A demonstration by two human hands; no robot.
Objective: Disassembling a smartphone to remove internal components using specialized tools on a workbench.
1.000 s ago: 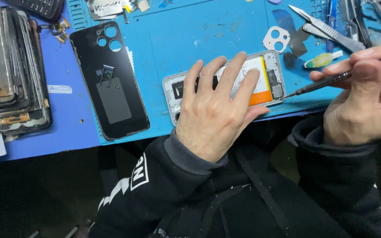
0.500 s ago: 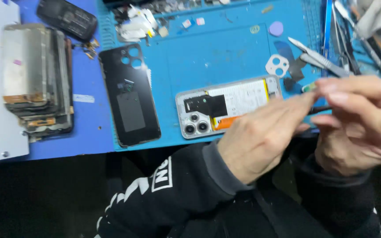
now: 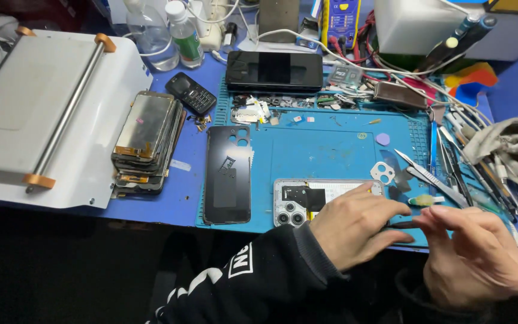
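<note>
White machine (image 3: 43, 108) with roller bar at worktop's far left. Blue repair mat (image 3: 331, 150) carries detached black back cover (image 3: 228, 174) and opened phone (image 3: 307, 201). Left hand (image 3: 355, 228) lies flat on phone's right half, hiding it, fingers loose. Right hand (image 3: 478, 258) just beside, pinching thin dark tool (image 3: 404, 225); tip hidden between hands.

left hand (image 3: 355, 231) flat over opened phone (image 3: 307, 201) on blue mat (image 3: 331, 144), right hand (image 3: 478, 258) beside it pinching a thin dark tool (image 3: 404, 225), black back cover (image 3: 228, 174) left of phone, stacked screens (image 3: 145, 141) further left, tweezers (image 3: 430, 177) near camera-lens bezel (image 3: 382, 173)
</note>
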